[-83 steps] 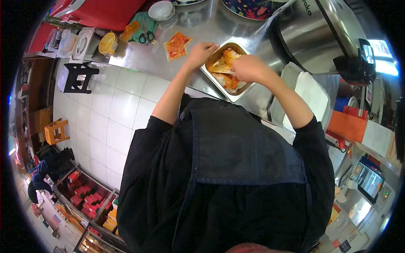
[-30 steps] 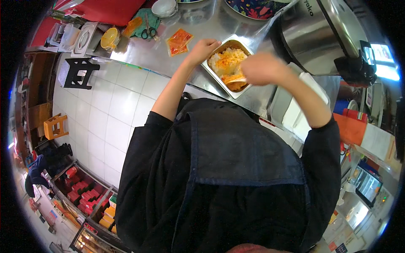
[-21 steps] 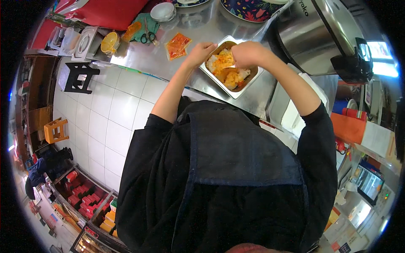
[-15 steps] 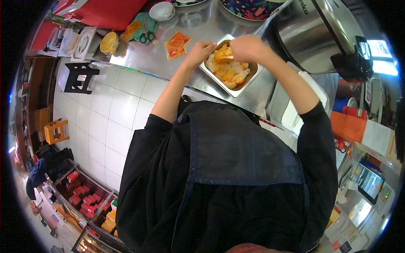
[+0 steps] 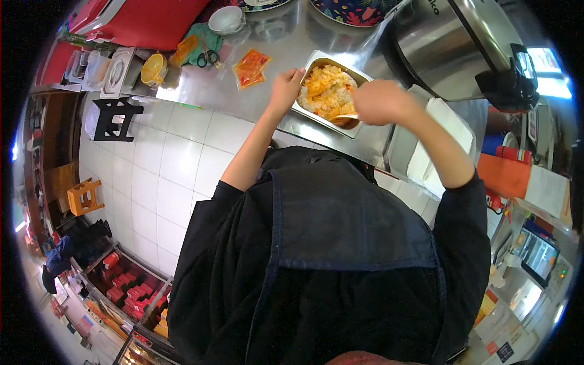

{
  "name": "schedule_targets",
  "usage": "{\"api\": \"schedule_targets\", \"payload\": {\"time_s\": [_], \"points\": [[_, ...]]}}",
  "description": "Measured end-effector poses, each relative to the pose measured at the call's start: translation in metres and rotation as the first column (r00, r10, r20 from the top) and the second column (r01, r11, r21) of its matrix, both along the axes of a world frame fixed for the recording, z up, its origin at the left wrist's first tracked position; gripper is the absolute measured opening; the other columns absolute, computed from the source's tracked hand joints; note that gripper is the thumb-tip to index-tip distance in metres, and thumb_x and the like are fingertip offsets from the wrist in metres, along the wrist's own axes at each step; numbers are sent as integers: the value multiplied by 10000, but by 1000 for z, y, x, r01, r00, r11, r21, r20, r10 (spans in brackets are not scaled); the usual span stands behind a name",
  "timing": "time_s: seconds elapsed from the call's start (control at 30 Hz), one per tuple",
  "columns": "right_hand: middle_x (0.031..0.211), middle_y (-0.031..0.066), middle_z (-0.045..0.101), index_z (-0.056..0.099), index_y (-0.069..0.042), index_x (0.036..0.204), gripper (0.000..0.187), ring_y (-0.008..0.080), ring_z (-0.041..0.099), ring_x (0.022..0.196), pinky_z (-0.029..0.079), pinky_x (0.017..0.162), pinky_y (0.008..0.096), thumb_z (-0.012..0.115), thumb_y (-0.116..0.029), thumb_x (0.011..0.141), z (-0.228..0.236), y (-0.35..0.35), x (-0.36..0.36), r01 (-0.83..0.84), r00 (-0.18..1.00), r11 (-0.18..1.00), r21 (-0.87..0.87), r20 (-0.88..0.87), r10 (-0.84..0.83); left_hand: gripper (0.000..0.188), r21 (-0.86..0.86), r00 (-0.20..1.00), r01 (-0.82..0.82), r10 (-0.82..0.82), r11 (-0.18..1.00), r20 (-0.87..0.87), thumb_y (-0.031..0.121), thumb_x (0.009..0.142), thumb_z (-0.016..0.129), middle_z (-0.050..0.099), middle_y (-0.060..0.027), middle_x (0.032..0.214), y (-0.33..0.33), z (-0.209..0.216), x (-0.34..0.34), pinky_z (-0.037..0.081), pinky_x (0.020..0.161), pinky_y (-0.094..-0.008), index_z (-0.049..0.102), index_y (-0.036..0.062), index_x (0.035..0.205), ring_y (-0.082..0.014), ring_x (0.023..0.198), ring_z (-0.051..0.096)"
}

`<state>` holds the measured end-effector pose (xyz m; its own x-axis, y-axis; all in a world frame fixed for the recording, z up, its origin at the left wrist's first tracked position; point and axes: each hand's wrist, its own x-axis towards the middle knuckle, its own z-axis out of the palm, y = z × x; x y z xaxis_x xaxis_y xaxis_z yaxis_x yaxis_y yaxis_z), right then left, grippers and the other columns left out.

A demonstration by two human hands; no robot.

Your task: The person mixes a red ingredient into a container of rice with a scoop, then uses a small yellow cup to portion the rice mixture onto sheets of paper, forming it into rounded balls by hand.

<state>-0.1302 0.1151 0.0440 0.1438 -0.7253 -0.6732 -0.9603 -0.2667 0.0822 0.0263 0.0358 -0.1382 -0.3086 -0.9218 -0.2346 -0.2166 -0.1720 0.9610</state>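
Note:
A rectangular stainless steel pan (image 5: 322, 121) sits at the counter's near edge, filled with white rice mixed with an orange-yellow sauce (image 5: 328, 88). My left hand (image 5: 287, 90) grips the pan's left rim with closed fingers. Closed around a spoon's handle, my right hand (image 5: 382, 102) is over the pan's right side. The pale spoon (image 5: 346, 117) dips into the food at the near right corner; its handle is hidden by the hand. Left of the pan lies a flat clear packet (image 5: 250, 68) smeared with orange-red sauce.
A large steel cooker (image 5: 450, 48) stands at the right, beside a tray with a white cloth-like sheet (image 5: 435, 143). Scissors (image 5: 208, 58) on a green cloth, a yellow cup (image 5: 154, 69) and a white bowl (image 5: 227, 20) are at the left. A patterned bowl (image 5: 353, 12) stands behind.
My right hand has moved right and nearer, bringing the spoon from the pan's middle to its near right corner. My left hand stays at the left rim, slightly lower.

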Motion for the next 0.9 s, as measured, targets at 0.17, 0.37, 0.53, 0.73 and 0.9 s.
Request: {"api": "schedule_targets", "payload": {"time_s": [0.17, 0.37, 0.53, 0.73, 0.9], "points": [[894, 128, 658, 673, -57, 858, 199, 287, 635, 820, 514, 682, 410, 572, -131, 703, -23, -26, -15, 44, 998, 999, -4, -39, -44, 359, -80, 998, -7, 2, 997, -62, 284, 914, 452, 505, -50, 612, 4, -4, 3, 380, 563, -297, 550, -26, 762, -112, 591, 444], [808, 172, 641, 656, -34, 796, 175, 318, 628, 764, 503, 665, 413, 556, -169, 743, -24, -30, -25, 199, 976, 964, -176, 127, -178, 350, -151, 969, -234, 218, 960, -116, 242, 932, 394, 490, -68, 637, 34, -1, 2, 372, 580, -314, 495, -33, 740, -122, 613, 421], [748, 189, 629, 648, -23, 753, 207, 340, 619, 730, 487, 670, 418, 533, -193, 777, -76, -1, -4, 338, 901, 928, -156, 338, -271, 350, -152, 912, -406, 388, 901, -134, 238, 935, 394, 445, -58, 617, 55, -10, -9, 361, 574, -310, 439, -13, 695, -117, 606, 388], [772, 204, 625, 643, -14, 784, 227, 347, 615, 765, 476, 692, 429, 527, -208, 806, -2, 5, -16, 487, 840, 837, -249, 394, -372, 341, -60, 880, -446, 426, 893, -208, 238, 941, 393, 419, -42, 613, 61, -7, -8, 356, 570, -299, 430, 3, 696, -108, 607, 373], [763, 215, 623, 638, 20, 780, 260, 366, 614, 764, 471, 713, 450, 531, -215, 810, -80, -10, -18, 481, 856, 842, -244, 337, -391, 343, -134, 904, -416, 394, 899, -167, 236, 947, 381, 422, -37, 617, 61, -8, -17, 356, 571, -292, 428, 6, 697, -108, 610, 372]]}}
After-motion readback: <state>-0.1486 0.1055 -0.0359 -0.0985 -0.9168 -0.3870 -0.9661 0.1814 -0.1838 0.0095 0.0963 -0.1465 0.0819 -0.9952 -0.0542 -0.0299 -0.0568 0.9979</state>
